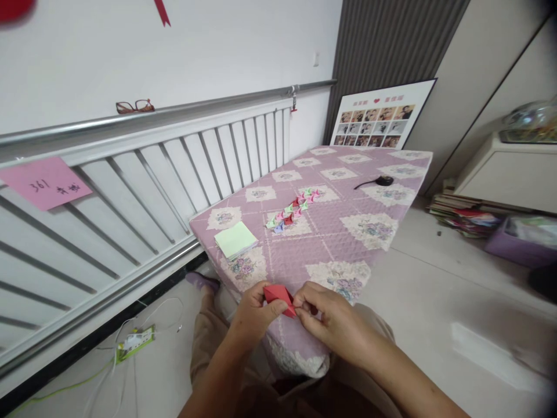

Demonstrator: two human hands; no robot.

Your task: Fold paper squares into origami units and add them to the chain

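Note:
A partly folded piece of red paper (278,294) is between my hands, over the near end of the cloth-covered table. My left hand (256,310) holds its left side, with the thumb on top. The fingertips of my right hand (324,310) pinch its right corner. Farther up the cloth sit several small folded paper pieces (289,213) in pink, green, red and blue, set in rows. To the left lies a stack of square paper (235,239) with a light green sheet on top.
The table (322,232) has a purple patterned cloth. A black object with a short cord (383,180) lies on its far right. A white radiator (174,180) borders the left side. A power strip (136,342) with cables is on the floor.

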